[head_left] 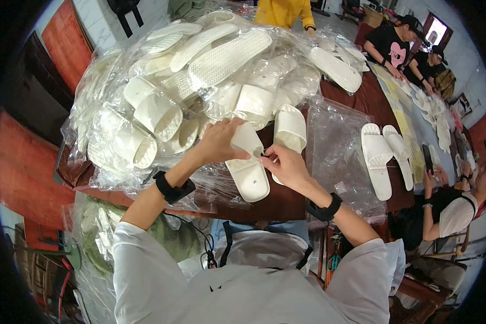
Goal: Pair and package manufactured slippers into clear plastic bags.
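Note:
My left hand (220, 141) grips the strap end of a white slide slipper (249, 174) that lies sole-up over the near table edge. My right hand (286, 165) pinches a small dark tie or tag at the slipper's side, fingers closed on it. A second white slipper (290, 128) lies just behind, strap up, partly hidden by my right hand. Both wrists wear black bands.
A big heap of bagged white slippers (200, 70) fills the dark red table's left and back. A flat clear bag (337, 156) and a slipper pair (383, 156) lie right. Other people sit along the right side and at the far end.

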A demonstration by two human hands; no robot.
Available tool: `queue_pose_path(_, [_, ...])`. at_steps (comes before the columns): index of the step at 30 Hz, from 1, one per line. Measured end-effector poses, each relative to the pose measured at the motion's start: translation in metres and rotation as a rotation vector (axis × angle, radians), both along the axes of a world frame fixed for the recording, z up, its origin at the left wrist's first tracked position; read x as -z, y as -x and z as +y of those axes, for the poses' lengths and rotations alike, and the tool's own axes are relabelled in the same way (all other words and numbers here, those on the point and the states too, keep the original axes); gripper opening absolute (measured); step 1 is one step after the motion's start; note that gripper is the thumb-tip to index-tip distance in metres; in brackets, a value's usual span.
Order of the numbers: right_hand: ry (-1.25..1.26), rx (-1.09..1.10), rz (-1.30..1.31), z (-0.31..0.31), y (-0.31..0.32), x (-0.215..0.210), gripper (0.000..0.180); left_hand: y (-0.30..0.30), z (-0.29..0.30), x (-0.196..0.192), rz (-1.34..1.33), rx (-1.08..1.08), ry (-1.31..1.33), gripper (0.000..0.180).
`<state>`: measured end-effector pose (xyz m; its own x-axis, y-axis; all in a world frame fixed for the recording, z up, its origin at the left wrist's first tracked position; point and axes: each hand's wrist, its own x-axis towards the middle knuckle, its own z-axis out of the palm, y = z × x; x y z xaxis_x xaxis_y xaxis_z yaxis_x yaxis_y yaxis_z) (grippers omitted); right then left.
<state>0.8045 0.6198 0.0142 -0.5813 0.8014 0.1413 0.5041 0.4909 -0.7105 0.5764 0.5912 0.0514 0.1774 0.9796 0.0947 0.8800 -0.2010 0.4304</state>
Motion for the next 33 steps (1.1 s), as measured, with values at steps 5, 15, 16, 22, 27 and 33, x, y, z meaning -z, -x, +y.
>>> queue_pose_path(5, [-0.247, 0.010, -0.083, -0.009, 0.008, -0.010, 0.017, -0.004, -0.008, 0.002, -0.018, -0.021, -0.109, 0.079])
queue_pose_path(15, [-0.230, -0.249, -0.092, -0.073, -0.045, -0.040, 0.011, -0.056, -0.081, -0.018, 0.016, 0.147, -0.129, 0.065])
queue_pose_path(16, [-0.230, -0.250, -0.091, -0.078, -0.046, -0.038, 0.011, -0.064, -0.085, -0.012, -0.059, 0.230, -0.218, 0.055])
queue_pose_path(22, [-0.243, -0.217, -0.092, -0.094, -0.054, -0.028, 0.010, -0.081, -0.099, 0.018, -0.157, 0.315, -0.279, 0.018])
queue_pose_path(27, [-0.259, -0.206, -0.124, -0.099, -0.054, -0.026, 0.011, -0.079, -0.100, 0.024, -0.029, 0.429, -0.426, 0.024])
queue_pose_path(33, [-0.200, -0.246, -0.137, -0.101, -0.054, -0.014, 0.012, -0.074, -0.096, 0.026, -0.010, 0.608, -0.262, 0.036])
